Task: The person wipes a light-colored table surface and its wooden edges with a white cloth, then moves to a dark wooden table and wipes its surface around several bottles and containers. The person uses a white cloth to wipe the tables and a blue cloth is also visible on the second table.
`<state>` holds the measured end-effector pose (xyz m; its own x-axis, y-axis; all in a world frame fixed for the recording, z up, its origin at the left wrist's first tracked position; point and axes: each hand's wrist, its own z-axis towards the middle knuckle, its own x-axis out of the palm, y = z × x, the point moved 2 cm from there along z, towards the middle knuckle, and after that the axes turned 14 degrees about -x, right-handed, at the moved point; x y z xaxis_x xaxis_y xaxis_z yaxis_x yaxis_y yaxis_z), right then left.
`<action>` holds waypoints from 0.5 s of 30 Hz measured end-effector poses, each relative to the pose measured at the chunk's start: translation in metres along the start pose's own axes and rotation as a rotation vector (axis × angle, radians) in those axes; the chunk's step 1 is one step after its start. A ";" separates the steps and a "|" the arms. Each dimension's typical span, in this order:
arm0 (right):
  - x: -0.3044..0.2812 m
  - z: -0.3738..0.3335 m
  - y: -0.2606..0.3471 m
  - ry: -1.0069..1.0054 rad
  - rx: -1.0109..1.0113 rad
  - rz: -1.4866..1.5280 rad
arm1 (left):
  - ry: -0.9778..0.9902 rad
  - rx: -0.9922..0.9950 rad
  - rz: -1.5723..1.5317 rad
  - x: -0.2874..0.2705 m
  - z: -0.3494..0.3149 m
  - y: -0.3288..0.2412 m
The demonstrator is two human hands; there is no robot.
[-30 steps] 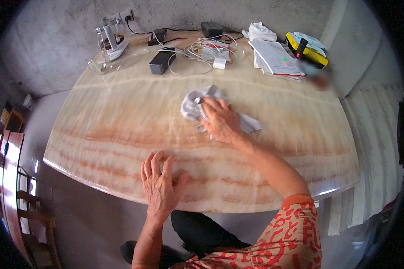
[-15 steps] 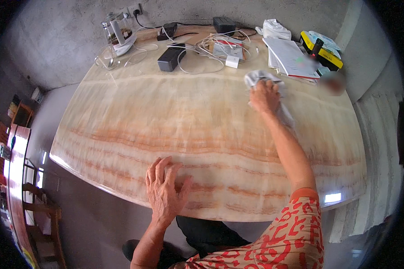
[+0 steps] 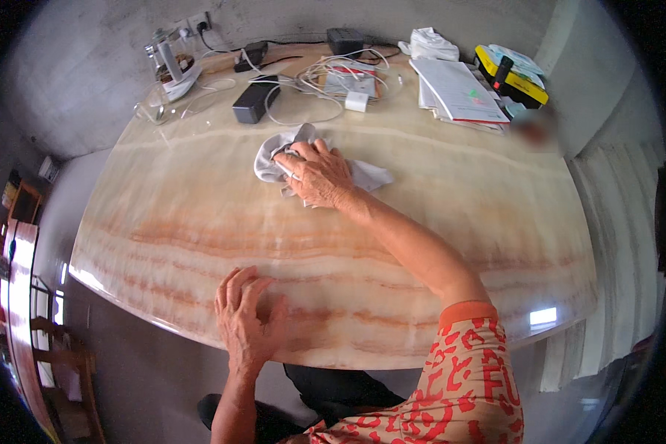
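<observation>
The tabletop (image 3: 436, 203) is cream, streaked with wavy rust-orange and whitish bands along its nearer half and crossed by a paler line farther back. The cloth (image 3: 270, 154) is pale greyish white. The sleeve (image 3: 459, 370) is tan with irregular red shapes, edged by a plain orange-red cuff (image 3: 466, 312). The power brick (image 3: 255, 101) is dark grey, the charger (image 3: 357, 102) white, the carton (image 3: 529, 90) yellow and black, the wall (image 3: 274, 18) mottled grey.
</observation>
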<state>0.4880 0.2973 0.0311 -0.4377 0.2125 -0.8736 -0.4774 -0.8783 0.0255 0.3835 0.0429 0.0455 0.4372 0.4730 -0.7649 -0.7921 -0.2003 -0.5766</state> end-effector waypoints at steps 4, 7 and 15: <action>-0.021 -0.035 -0.044 0.013 0.129 -0.048 | -0.011 -0.011 -0.007 0.003 0.000 -0.001; -0.036 -0.067 -0.079 -0.005 0.227 -0.111 | -0.007 -0.025 0.000 0.004 0.000 -0.001; -0.089 -0.159 -0.159 -0.011 0.516 -0.302 | -0.002 -0.041 -0.008 0.008 0.000 -0.002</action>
<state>0.7237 0.3496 0.0270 -0.2315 0.4279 -0.8737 -0.8893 -0.4572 0.0117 0.3884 0.0472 0.0402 0.4429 0.4762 -0.7597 -0.7703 -0.2314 -0.5942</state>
